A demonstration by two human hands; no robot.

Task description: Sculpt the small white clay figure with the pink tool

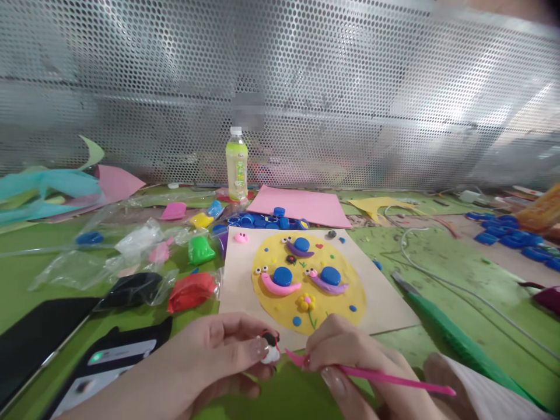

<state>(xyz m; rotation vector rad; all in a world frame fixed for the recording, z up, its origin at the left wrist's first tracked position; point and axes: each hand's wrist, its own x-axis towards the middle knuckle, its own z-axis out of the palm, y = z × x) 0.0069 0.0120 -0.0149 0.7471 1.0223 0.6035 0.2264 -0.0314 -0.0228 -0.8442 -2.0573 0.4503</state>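
Between the thumb and fingers of my left hand (219, 353) is a small clay figure (272, 352) in black and white with thin red lines. My right hand (363, 353) grips a pink modelling tool (398, 380) like a pen, its flat tip just right of the figure and apart from it. Beyond both hands lies a white sheet (385, 297) bearing a yellow clay disc (280, 312). On the disc sit three clay snails with blue bottle-cap shells, such as the pink snail (280, 286), and a yellow flower (307, 302).
Bagged clay, including a red pack (192, 291) and a green pack (201, 251), lies left. A phone (118, 356) is by my left forearm. A green utility knife (455, 332) and white cable (429, 271) lie right. A drink bottle (237, 166) stands before the perforated metal panel (350, 87).
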